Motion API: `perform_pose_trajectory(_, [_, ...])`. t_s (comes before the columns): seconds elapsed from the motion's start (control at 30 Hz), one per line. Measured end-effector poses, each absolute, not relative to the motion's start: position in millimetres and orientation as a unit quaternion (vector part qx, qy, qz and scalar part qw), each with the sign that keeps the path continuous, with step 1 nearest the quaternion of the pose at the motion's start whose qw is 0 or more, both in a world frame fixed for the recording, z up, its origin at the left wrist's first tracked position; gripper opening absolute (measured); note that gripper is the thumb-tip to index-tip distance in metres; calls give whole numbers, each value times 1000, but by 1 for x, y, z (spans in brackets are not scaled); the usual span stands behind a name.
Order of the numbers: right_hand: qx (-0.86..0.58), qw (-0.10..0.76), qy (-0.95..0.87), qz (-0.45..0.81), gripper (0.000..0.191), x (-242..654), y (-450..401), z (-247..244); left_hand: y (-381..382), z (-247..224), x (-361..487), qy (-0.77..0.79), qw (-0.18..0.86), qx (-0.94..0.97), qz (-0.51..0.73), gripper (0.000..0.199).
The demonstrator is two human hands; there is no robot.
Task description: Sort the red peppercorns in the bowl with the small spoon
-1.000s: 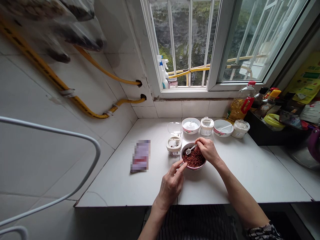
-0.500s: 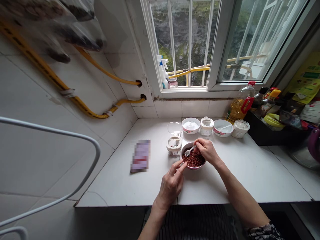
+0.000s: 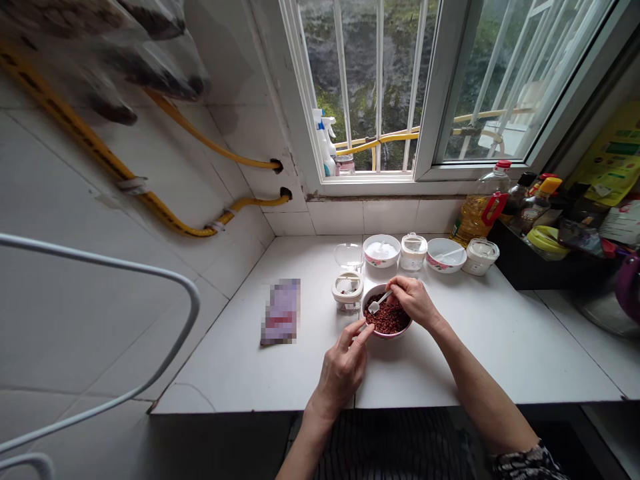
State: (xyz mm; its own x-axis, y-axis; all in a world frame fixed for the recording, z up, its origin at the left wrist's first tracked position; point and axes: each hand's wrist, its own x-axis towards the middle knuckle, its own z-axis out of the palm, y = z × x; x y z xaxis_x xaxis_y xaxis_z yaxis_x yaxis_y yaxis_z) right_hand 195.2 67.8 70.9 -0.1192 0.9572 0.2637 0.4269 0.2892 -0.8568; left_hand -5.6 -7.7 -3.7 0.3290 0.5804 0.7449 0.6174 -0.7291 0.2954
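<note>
Right of lower centre, a bowl holds dark-red granules, right hand pinching a white spoon, left hand loosely open, touching the rim.

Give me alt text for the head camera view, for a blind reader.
A person's right hand holds a white spoon over a bowl of dark red grains while the left hand touches the bowl's rim. An open jar stands left of the bowl; behind are two more bowls and two jars, on a white counter beneath a window.

To the right of our right hand we can cross bare counter; leftward a jar blocks us, beyond, bowls.
</note>
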Motion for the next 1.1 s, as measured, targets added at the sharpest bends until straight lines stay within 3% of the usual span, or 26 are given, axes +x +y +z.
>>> perform_pose_trajectory(0.5, [-508, 430, -601, 442, 17, 196, 70, 68, -7, -4, -6, -367, 20, -815, -448, 51])
perform_pose_trajectory(1.1, [-509, 438, -606, 427, 16, 197, 70, 67, -8, -4, -5, -369, 13, -814, -448, 52])
